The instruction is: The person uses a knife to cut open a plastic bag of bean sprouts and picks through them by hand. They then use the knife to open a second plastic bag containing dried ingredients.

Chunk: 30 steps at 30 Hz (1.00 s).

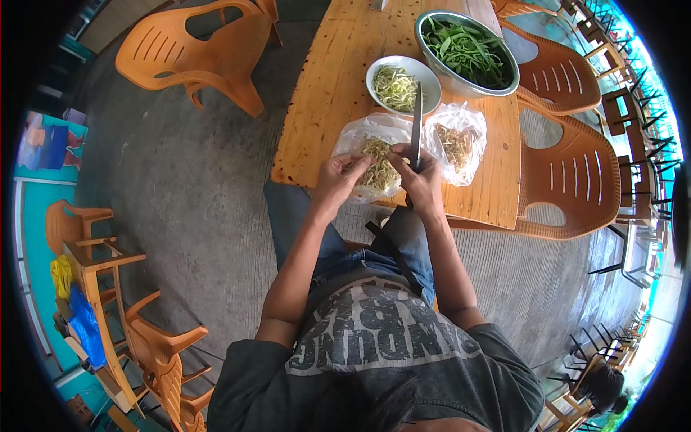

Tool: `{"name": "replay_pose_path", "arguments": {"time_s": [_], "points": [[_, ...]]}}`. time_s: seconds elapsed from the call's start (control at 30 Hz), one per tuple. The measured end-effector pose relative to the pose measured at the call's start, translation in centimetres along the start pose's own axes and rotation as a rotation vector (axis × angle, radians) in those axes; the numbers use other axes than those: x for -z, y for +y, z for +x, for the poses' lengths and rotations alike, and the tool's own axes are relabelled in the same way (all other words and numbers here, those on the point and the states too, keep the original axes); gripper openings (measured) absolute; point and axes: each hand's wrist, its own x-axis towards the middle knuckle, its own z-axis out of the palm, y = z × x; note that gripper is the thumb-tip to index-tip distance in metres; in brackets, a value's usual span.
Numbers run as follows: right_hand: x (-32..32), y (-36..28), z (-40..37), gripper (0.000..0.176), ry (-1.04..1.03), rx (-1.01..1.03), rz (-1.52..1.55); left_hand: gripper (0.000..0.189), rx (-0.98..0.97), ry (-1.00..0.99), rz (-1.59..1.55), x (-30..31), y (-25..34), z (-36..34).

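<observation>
A knife (417, 126) with a long blade pointing away from me is gripped in my right hand (425, 180). The right thumb and forefinger also come together over the sprouts. My left hand (340, 178) is closed in a pinch at the near edge of an open plastic bag of bean sprouts (379, 176); the sprout at its fingertips is too small to see clearly. Beyond the hands, a white bowl (432, 85) holds pale, cleaner-looking sprouts. To the right, a second plastic bag (471, 155) contains brownish scraps.
A large metal bowl (504, 91) of green leafy vegetables stands farther back on the wooden table (317, 115). Orange plastic chairs (568, 169) line the table's right side. Another orange chair (216, 54) stands at the far left, across the concrete floor (194, 165).
</observation>
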Motion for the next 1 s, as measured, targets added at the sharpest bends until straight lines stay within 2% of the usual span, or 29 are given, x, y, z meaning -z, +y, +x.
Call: {"name": "replay_pose_path", "arguments": {"time_s": [0.07,0.1,0.23,0.33,0.57,0.67,0.8,0.93,1.0], "points": [[-0.5,0.9,-0.4,0.013,0.015,0.104,0.058,0.02,-0.036,0.002,0.015,-0.5,0.3,-0.5],[-0.4,0.2,-0.9,0.011,-0.016,0.05,-0.076,0.02,-0.052,0.0,0.023,-0.7,0.4,-0.6],[-1.1,0.9,-2.0,0.012,0.033,0.118,-0.337,0.022,-0.016,0.04,-0.013,-1.0,0.1,-0.6],[-1.2,1.2,-2.0,0.014,0.042,0.244,-0.378,0.022,0.05,0.038,-0.041,-0.8,0.3,-1.1],[-0.2,0.7,-2.4,0.018,-0.127,0.074,-0.367,0.018,0.117,-0.042,-0.177,0.2,0.1,-0.7],[-1.3,1.1,-2.5,0.017,0.019,0.194,0.056,0.017,0.103,-0.055,-0.182,0.4,-0.3,-0.4],[0.4,1.4,-2.2,0.013,-0.015,0.14,-0.113,0.017,0.101,-0.086,-0.168,0.8,-0.4,-0.4],[0.7,1.7,-1.4,0.015,-0.017,0.124,-0.134,0.017,0.076,-0.104,-0.185,1.6,-0.4,-0.5],[0.8,1.3,-1.1,0.015,0.002,0.149,-0.199,0.016,0.085,-0.029,-0.338,2.3,0.3,-0.8]]}}
